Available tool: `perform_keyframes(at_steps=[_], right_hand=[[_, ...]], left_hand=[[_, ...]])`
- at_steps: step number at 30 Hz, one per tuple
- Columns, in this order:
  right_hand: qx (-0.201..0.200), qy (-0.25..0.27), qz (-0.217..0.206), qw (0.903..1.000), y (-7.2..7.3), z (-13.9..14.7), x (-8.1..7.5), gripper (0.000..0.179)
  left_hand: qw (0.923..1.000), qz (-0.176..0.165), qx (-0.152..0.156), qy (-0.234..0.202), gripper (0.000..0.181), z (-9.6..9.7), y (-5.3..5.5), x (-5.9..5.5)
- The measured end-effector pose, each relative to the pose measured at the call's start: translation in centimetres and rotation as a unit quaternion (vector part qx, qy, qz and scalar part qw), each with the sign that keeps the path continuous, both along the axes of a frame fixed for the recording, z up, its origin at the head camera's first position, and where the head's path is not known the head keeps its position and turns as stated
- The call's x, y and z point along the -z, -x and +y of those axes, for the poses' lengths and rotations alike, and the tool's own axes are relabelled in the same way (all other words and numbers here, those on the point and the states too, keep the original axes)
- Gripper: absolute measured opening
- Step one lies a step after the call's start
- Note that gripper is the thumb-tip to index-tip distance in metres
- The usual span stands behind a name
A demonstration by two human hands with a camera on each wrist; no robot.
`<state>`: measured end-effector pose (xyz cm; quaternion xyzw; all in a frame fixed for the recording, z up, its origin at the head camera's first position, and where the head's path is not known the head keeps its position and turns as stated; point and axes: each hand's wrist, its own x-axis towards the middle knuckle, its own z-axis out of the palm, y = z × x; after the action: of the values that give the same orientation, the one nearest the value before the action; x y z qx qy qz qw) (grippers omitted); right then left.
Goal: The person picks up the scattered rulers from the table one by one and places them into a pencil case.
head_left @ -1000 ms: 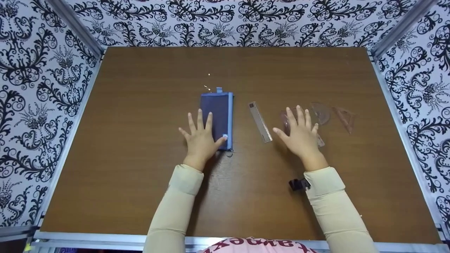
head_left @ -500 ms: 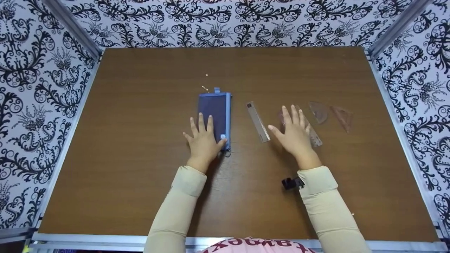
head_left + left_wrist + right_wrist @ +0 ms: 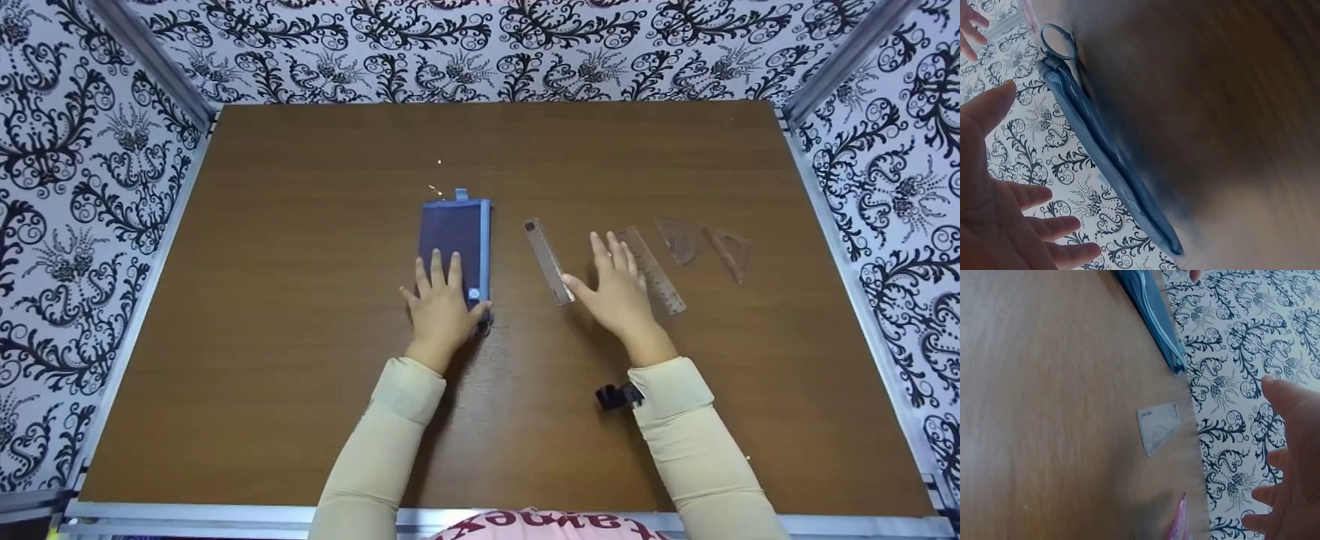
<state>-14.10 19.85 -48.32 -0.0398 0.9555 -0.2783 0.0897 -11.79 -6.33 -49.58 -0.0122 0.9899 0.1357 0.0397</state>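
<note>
Left hand (image 3: 444, 315) spread, fingers straight, hovering over the near end of the blue mesh zip pouch (image 3: 453, 229), which lies flat on the brown table (image 3: 300, 315) mostly toward the hand's 12 o'clock, metal ring (image 3: 484, 328) at the pouch's 5. Right hand (image 3: 619, 300) likewise spread and raised off the table, thumb out, short clear ruler (image 3: 547, 261) at its 10 o'clock, longer clear ruler (image 3: 657, 276) at 1, partly covered by the fingers in the head view. Farther out, clear protractor (image 3: 677, 240) between 1 and 2, reddish set square (image 3: 729, 253) at 2.
</note>
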Motion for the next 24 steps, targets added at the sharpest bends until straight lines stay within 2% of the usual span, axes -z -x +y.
perform_keyframes(at_steps=[7,13,24], right_hand=[[0.004,0.037,-0.003,0.9993,0.1,-0.6,0.2,0.089],[0.004,0.057,-0.011,0.9983,0.2,-1.0,0.3,0.088],[0.015,0.071,-0.006,0.9974,0.3,-1.7,0.6,0.081]], left_hand=[[0.9998,-0.007,0.0,-0.021,0.093,0.3,0.0,0.0],[0.9996,-0.014,-0.008,-0.022,0.092,0.6,-0.1,0.0],[0.9983,0.02,-0.024,-0.048,0.085,1.5,-0.6,0.0]])
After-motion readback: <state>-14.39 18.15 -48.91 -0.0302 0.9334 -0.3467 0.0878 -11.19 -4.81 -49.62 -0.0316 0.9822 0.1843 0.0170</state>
